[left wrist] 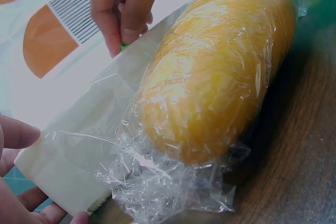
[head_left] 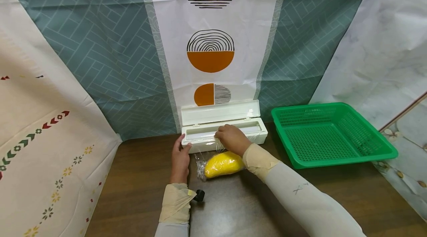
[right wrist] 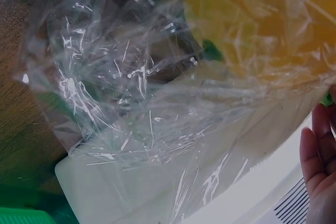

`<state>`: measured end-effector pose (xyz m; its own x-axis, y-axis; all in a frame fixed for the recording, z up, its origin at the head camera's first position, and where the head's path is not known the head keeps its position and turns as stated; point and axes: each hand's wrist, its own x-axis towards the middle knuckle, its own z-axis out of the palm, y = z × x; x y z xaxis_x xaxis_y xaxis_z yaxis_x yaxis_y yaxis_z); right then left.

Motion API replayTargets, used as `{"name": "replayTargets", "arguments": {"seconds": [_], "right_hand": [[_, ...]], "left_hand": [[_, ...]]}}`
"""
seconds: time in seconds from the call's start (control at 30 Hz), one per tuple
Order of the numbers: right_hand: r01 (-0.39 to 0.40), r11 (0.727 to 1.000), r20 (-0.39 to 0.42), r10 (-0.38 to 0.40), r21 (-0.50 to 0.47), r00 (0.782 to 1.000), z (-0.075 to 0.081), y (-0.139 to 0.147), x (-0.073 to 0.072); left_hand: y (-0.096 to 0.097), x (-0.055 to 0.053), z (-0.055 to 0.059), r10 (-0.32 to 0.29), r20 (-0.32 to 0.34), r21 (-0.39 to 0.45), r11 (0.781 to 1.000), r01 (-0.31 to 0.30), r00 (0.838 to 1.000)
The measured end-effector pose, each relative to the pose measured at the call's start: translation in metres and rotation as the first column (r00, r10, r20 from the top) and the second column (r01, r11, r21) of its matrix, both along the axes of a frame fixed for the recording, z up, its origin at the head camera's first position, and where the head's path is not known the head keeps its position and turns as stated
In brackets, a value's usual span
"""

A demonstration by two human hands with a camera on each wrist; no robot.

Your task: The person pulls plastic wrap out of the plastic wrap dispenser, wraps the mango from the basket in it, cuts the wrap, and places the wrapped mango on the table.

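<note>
The wrapped yellow bundle lies just right of the left grip.

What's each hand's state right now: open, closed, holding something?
Left hand: closed, holding the box at its left end.
Right hand: closed, apparently pinching the green tab on its edge.

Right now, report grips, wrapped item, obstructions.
Left grip on film dispenser; right grip pinching green tab. Wrapped yellow object in front. In the way: film linking object to dispenser.
</note>
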<state>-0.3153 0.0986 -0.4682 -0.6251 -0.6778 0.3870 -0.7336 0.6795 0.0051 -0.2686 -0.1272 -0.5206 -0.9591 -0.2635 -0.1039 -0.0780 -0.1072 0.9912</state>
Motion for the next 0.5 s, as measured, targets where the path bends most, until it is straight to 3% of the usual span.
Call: {"name": "replayTargets", "arguments": {"seconds": [0.5], "right_hand": [[0.001, 1.0, 0.013, -0.001, 0.001, 1.0, -0.0016, 0.0042, -0.0015]], "left_hand": [[0.0, -0.0017, -0.0022, -0.007, 0.0, 0.0, 1.0, 0.007, 1.0]]}}
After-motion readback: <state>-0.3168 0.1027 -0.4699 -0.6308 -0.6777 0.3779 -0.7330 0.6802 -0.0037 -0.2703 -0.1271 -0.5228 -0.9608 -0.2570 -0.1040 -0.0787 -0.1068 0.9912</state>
